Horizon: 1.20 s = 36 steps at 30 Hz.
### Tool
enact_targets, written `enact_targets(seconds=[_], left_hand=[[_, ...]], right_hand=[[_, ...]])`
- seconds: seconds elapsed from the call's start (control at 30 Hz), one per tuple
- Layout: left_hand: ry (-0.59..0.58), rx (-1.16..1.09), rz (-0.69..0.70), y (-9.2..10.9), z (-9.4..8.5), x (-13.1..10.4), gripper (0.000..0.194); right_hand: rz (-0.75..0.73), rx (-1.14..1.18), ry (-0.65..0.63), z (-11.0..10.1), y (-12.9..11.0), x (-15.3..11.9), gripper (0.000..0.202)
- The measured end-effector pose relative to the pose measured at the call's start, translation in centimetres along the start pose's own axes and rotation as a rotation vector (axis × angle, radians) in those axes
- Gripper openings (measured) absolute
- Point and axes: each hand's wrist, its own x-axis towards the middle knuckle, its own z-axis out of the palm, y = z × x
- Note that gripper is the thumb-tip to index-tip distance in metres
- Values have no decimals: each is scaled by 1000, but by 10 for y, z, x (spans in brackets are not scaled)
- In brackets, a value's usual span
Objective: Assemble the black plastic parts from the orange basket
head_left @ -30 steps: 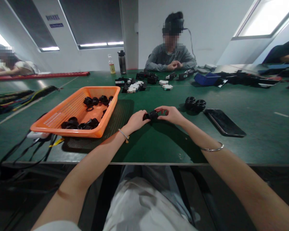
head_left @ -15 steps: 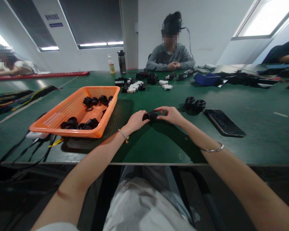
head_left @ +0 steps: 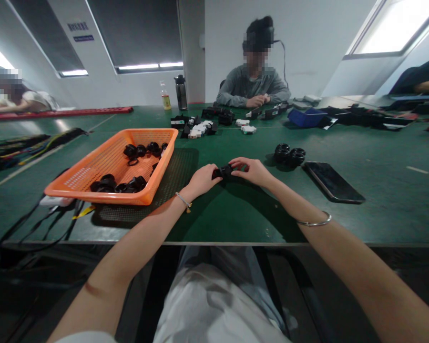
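Just above the green table, a small black round plastic fitting lies between my two hands. My left hand pinches its left end between thumb and fingers. At its right end are the curled thumb and fingers of my right hand, closed around the edge. To the left, an orange perforated basket holds several similar black fittings and a loose black ring. A cluster of black rounded fittings stands on the table beyond my right hand.
A phone lies at the right. White and black parts are spread farther back, near a bottle and a dark flask. A co-worker sits opposite. Cables lie at the left.
My right hand's fingers have shifted slightly left along the fitting; my left hand stays in place. The co-worker opposite has moved their hands slightly.
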Motion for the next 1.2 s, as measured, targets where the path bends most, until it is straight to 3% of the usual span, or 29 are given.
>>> enact_targets(seconds=[0.2, 0.57, 1.2], left_hand=[[-9, 12, -6, 2, -2, -1, 16], [-12, 10, -14, 0, 0, 0, 17], [-1, 25, 3, -1, 1, 0, 17]], right_hand=[[-16, -25, -35, -2, 0, -1, 41], [-63, -98, 23, 0, -1, 0, 37], [-81, -149, 0, 0, 4, 1, 36]])
